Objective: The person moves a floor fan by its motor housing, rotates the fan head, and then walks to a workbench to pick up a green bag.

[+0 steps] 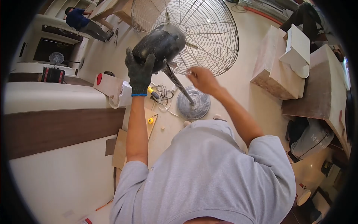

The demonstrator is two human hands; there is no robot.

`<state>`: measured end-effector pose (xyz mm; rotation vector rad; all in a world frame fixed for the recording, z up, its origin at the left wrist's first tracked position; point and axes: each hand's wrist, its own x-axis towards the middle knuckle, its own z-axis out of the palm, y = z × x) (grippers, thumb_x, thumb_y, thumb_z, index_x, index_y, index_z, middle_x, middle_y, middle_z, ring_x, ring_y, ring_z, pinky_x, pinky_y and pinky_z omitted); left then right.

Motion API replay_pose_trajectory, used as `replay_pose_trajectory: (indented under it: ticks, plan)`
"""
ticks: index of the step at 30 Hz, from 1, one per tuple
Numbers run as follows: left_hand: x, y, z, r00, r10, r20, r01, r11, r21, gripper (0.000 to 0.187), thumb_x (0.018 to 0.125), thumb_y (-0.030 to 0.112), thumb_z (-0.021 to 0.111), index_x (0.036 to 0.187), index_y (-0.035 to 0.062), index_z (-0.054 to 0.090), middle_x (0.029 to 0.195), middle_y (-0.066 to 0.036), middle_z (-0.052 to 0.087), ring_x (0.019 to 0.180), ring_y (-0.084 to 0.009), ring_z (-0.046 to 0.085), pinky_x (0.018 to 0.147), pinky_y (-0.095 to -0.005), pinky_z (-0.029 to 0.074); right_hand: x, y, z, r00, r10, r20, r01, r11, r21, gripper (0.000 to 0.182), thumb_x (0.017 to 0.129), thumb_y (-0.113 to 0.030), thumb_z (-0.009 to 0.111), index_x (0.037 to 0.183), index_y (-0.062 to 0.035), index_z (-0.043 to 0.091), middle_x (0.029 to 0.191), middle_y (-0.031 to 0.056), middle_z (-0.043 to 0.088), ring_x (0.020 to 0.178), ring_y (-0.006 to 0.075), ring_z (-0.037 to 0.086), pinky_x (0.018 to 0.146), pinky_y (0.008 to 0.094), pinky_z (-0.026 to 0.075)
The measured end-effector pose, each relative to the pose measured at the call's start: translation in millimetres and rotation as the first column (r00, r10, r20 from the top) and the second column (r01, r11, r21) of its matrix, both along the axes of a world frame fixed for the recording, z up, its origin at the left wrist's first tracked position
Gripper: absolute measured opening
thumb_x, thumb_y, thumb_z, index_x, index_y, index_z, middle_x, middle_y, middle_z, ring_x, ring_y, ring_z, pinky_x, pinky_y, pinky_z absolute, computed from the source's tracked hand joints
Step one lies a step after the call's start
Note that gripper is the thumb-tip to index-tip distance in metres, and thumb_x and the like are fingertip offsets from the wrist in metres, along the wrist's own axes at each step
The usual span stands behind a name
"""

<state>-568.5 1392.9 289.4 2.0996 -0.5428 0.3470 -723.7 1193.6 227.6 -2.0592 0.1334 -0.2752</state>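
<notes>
A large pedestal fan stands in front of me, with a dusty black motor housing (pixel 160 43), a wire cage (pixel 212 33), a slanting pole (pixel 179 85) and a round grey base (pixel 193 102) on the floor. My left hand (pixel 140 71), in a dark glove with a blue cuff, grips the rear of the motor housing, its fingers and thumb spread round it. My bare right hand (pixel 203 79) is to the right of the pole, beside the lower edge of the cage. Its fingers are bent together; what they hold, if anything, is too small to tell.
A yellow and black tool (pixel 153 92) and its cable lie left of the base. Wooden boxes (pixel 278 63) stand at the right. One person (pixel 80 20) is at the upper left; others are partly visible at the right. A long cabinet (pixel 63 98) runs along the left.
</notes>
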Motion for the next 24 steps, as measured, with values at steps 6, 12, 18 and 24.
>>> replay_pose_trajectory:
  ticks: [6, 12, 18, 24]
  plan:
    - [17, 3, -2, 0.998, 0.056, -0.004, -0.056, 0.993, 0.103, 0.099, 0.076, 0.052, 0.074, 0.146, -0.0015, 0.028, 0.135, -0.028, 0.041, 0.123, -0.0400, 0.048, 0.104, -0.0444, 0.039, -18, 48, -137, 0.954, 0.158, -0.254, -0.131, 0.984, 0.122, 0.033, 0.087, -0.023, 0.065, 0.112, -0.0017, 0.063, 0.085, 0.0193, 0.069, 0.080, 0.0328, 0.066, 0.072, 0.0394, 0.051]
    - [33, 15, -11, 0.995, -0.014, -0.102, 0.015, 1.000, 0.008, 0.099, 0.077, 0.057, 0.072, 0.145, -0.0007, 0.030, 0.134, -0.026, 0.044, 0.123, -0.0381, 0.049, 0.104, -0.0435, 0.039, -7, 51, -143, 0.966, 0.117, -0.229, -0.087, 0.987, 0.138, 0.037, 0.088, -0.025, 0.064, 0.117, -0.0008, 0.060, 0.089, 0.0205, 0.069, 0.084, 0.0349, 0.067, 0.076, 0.0407, 0.051]
    - [28, 12, -5, 0.992, -0.049, -0.116, 0.047, 0.999, -0.019, 0.098, 0.078, 0.056, 0.071, 0.144, -0.0028, 0.030, 0.136, -0.024, 0.043, 0.124, -0.0352, 0.048, 0.105, -0.0421, 0.037, 12, 59, -127, 0.979, 0.019, -0.204, 0.029, 0.973, 0.228, 0.039, 0.090, -0.028, 0.061, 0.116, 0.0007, 0.059, 0.095, 0.0236, 0.068, 0.090, 0.0386, 0.065, 0.080, 0.0428, 0.050]
    - [21, 9, -1, 0.994, -0.022, -0.103, 0.022, 1.000, -0.005, 0.090, 0.085, 0.047, 0.070, 0.143, -0.0078, 0.029, 0.136, -0.023, 0.046, 0.124, -0.0303, 0.047, 0.106, -0.0371, 0.035, 66, 71, -122, 0.952, -0.044, -0.302, 0.237, 0.734, 0.637, 0.047, 0.097, -0.041, 0.051, 0.114, 0.0023, 0.057, 0.075, 0.0073, 0.062, 0.068, 0.0209, 0.061, 0.069, 0.0329, 0.052]
